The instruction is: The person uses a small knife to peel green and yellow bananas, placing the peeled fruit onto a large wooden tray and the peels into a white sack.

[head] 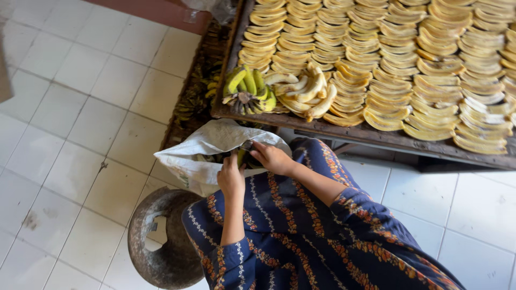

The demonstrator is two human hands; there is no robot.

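My left hand (231, 174) and my right hand (271, 157) meet at the mouth of a white woven sack (201, 147) on the floor. Between them they grip a small green banana (241, 156) and something dark beside it, too small to make out. More green bananas show inside the sack. Just above, a bunch of green bananas (248, 90) lies on the near corner of a wooden tray (344, 130), beside a heap of peeled bananas (307, 91).
Rows of sliced yellow banana strips (430, 64) cover the tray. Dark banana peels (194, 99) pile along its left side. A round rusty metal bowl (166, 236) sits by my left knee. White floor tiles (80, 107) spread to the left.
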